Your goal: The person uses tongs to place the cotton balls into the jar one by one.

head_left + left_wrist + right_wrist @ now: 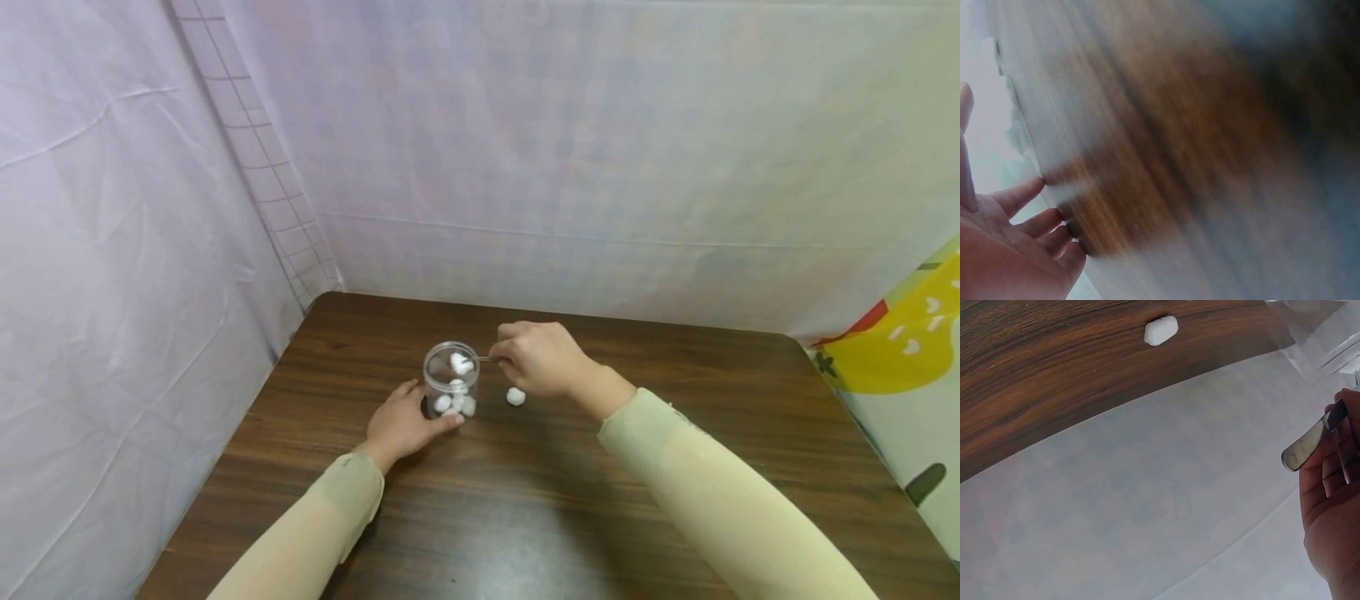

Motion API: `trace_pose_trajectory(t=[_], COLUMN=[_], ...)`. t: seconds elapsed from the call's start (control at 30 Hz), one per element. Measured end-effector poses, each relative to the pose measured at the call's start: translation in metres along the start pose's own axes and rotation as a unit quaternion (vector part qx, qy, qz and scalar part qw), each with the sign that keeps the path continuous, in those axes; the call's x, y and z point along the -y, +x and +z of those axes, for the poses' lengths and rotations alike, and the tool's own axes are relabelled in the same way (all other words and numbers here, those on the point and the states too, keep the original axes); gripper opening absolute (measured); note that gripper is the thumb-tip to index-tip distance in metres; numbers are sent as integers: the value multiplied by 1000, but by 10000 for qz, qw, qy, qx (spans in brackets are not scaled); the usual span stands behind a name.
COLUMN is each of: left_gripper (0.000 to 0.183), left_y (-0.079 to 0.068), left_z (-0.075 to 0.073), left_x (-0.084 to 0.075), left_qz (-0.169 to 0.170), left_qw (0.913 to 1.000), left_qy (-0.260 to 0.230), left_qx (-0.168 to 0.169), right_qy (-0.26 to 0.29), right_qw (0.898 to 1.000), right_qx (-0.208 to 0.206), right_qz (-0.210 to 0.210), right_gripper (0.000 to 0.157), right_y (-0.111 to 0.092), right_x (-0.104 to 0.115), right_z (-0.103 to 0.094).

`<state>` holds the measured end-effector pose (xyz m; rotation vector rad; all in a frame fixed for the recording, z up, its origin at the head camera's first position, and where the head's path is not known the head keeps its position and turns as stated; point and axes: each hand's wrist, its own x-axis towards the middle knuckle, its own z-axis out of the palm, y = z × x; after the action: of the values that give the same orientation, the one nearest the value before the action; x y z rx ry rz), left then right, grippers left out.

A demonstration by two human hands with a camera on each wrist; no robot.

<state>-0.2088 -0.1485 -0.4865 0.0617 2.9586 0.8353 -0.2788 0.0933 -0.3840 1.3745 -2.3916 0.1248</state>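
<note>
A clear round jar (451,389) stands on the table with several white cotton balls (455,407) inside. My left hand (401,423) holds its lower left side, thumb across the front. In the left wrist view the left hand's fingers (1038,222) lie slightly bent at the wood. My right hand (543,358) pinches metal tweezers (480,359), whose rounded back end shows in the right wrist view. A cotton ball (461,364) is at the tweezers' tips, at the jar's mouth. One loose cotton ball (515,397) lies right of the jar, below the right hand.
The dark brown wooden table (480,517) has rounded far corners. A pale patterned cloth (600,167) hangs behind it and a white cloth (112,292) hangs at the left. Yellow printed fabric (892,358) is at the far right.
</note>
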Motion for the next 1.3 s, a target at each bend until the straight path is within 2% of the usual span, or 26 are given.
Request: trace_pose_trajectory(t=[0.47, 0.6, 0.73, 0.87, 1.07, 1.17, 1.3], left_gripper=[86, 86, 87, 88, 89, 88, 88], left_y=[0, 0, 1, 3, 5, 5, 5], left_z=[1, 1, 2, 4, 7, 7, 7], left_x=[1, 1, 2, 5, 7, 7, 7], left_qz=[41, 44, 32, 42, 58, 56, 70], left_qw=[10000, 10000, 10000, 9999, 9999, 9999, 9999], left_qy=[-41, -22, 24, 88, 99, 87, 69], left_qx=[-13, -7, -35, -76, -65, -58, -75], right_qy=[-59, -43, -13, 39, 196, 224, 258], right_qw=[9999, 9997, 9991, 9978, 9915, 9887, 9885], right_qx=[64, -137, -202, 122, 787, 977, 988], right_qz=[72, 181, 366, 648, 1020, 1113, 1111], right_gripper=[18, 17, 16, 17, 18, 19, 20], right_y=[-4, -13, -29, -52, -83, -92, -96], right_x=[-1, -10, -23, -34, -41, -41, -40], right_z=[-6, -11, -11, -1, 24, 34, 41])
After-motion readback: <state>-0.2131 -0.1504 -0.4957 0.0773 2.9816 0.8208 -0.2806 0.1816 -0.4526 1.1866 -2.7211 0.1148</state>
